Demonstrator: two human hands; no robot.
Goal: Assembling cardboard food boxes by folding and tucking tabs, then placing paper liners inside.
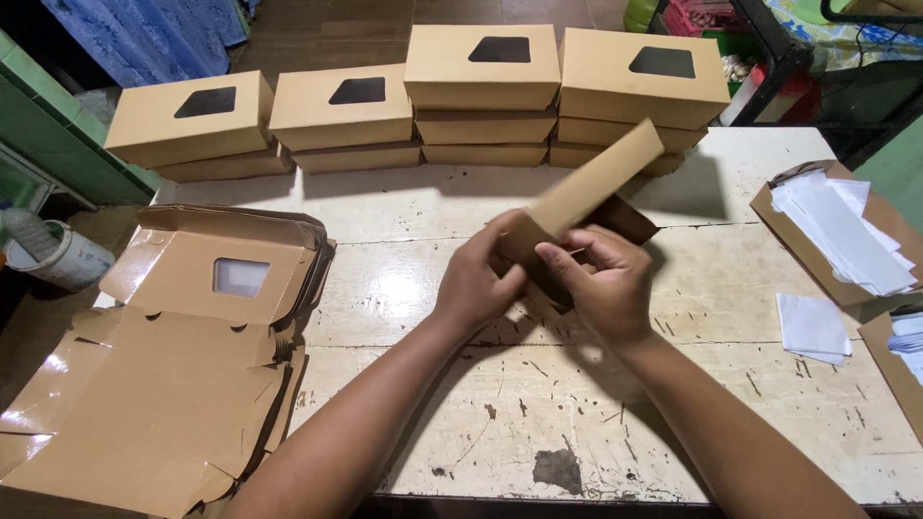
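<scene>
While both hands (pixel 548 274) grip it, the cardboard box blank (pixel 596 183) hides its lower half.

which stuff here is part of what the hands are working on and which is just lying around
In hand:
- left hand and right hand, both gripping the brown cardboard box blank
- pile of flat blanks
- folded window boxes stacked behind

Lying about:
- white paper sheets in an open carton
- white bucket on the floor
- blue cloth

Along the desk's (pixel 673 404) far edge I count four stacks of finished window boxes (pixel 481 67), one pile of flat blanks (pixel 163 384) at the left edge, and one loose paper sheet (pixel 812 327) at the right edge.
</scene>
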